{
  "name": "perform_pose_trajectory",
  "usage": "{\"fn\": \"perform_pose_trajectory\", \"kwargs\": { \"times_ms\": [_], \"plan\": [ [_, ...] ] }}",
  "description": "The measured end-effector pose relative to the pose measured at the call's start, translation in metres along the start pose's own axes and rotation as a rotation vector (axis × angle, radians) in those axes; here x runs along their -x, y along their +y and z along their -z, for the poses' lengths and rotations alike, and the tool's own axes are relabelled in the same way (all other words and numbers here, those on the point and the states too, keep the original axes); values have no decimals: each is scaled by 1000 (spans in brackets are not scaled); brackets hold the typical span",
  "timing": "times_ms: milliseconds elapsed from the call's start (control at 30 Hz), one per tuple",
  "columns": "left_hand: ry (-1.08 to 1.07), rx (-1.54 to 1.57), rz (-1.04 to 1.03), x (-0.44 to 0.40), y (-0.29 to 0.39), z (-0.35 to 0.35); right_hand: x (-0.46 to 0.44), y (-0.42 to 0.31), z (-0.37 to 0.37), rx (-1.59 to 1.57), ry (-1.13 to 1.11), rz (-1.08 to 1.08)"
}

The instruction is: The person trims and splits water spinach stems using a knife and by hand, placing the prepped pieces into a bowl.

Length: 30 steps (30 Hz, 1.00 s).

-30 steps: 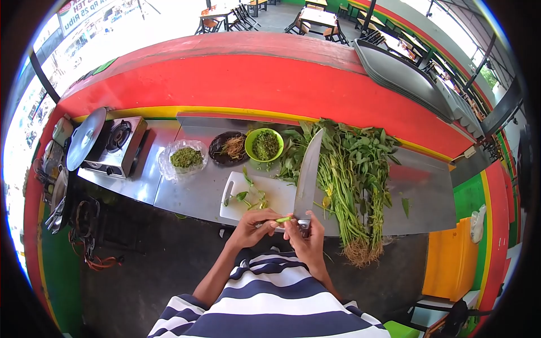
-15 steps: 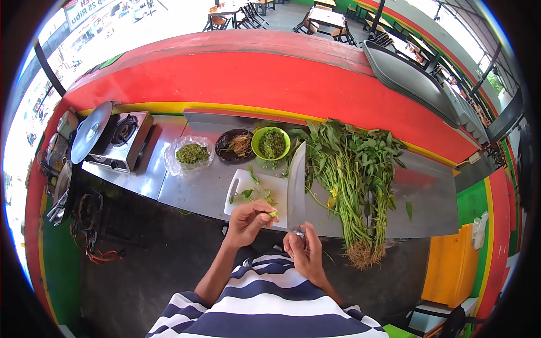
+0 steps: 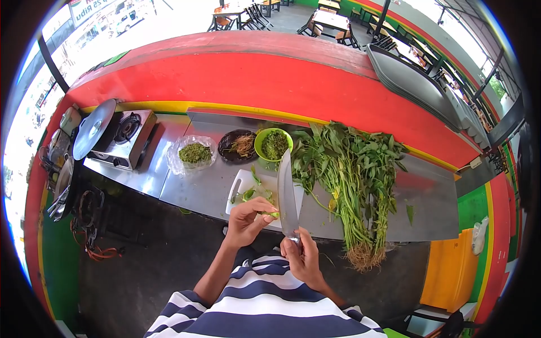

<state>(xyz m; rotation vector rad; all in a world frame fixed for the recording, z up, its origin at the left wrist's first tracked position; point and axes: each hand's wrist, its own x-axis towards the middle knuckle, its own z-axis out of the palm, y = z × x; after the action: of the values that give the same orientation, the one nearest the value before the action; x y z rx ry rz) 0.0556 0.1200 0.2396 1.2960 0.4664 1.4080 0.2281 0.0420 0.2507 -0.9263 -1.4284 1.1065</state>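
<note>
My left hand (image 3: pixel 248 221) pinches a short piece of green stem (image 3: pixel 273 214) over the near edge of a white cutting board (image 3: pixel 282 188). In my right hand (image 3: pixel 302 254) is a large kitchen knife (image 3: pixel 287 194), gripped by its handle with the broad blade pointing up and away. The blade stands close to the right of the stem; whether they touch, I cannot tell. Some green leaves (image 3: pixel 248 195) and cut pieces lie on the board. To its right rests a big bunch of leafy greens (image 3: pixel 355 191), roots toward me.
Behind the board are a green bowl (image 3: pixel 289 139) of chopped greens, a dark bag (image 3: pixel 228 152) with roots, and a clear plastic bag (image 3: pixel 174 163) holding chopped greens. A gas stove (image 3: pixel 132 147) stands left on the steel counter (image 3: pixel 191 194). A red wall (image 3: pixel 225 70) rises behind.
The knife has tilted left, and its tip has come down toward the bowl, bringing the blade nearer the stem piece. My left hand still pinches the stem.
</note>
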Motion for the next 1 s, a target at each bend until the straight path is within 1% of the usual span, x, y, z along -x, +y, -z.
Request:
{"fn": "perform_pose_trajectory", "kwargs": {
  "times_ms": [267, 333, 400, 500, 633, 933, 1000],
  "plan": [
    [11, -65, 24, 0, 3, -1, 1, 3, 0, 73, 22, -7],
    [12, -71, 31, -1, 4, -1, 1, 5, -1, 92, 71, 34],
    [-7, -167, 7, -3, 7, -2, 2, 5, -1, 122, 78, 35],
    [-15, -193, 3, -5, 9, -3, 1, 2, 0, 177, 83, 37],
    [-13, -186, 20, -4, 8, -2, -2, -2, 0, 256, 74, 47],
    [8, -165, 11, -5, 6, 0, -5, -9, -1, 291, 37, 34],
    [5, -116, 7, -6, 5, -1, -5, -8, 1, 301, 20, 37]
  ]
}}
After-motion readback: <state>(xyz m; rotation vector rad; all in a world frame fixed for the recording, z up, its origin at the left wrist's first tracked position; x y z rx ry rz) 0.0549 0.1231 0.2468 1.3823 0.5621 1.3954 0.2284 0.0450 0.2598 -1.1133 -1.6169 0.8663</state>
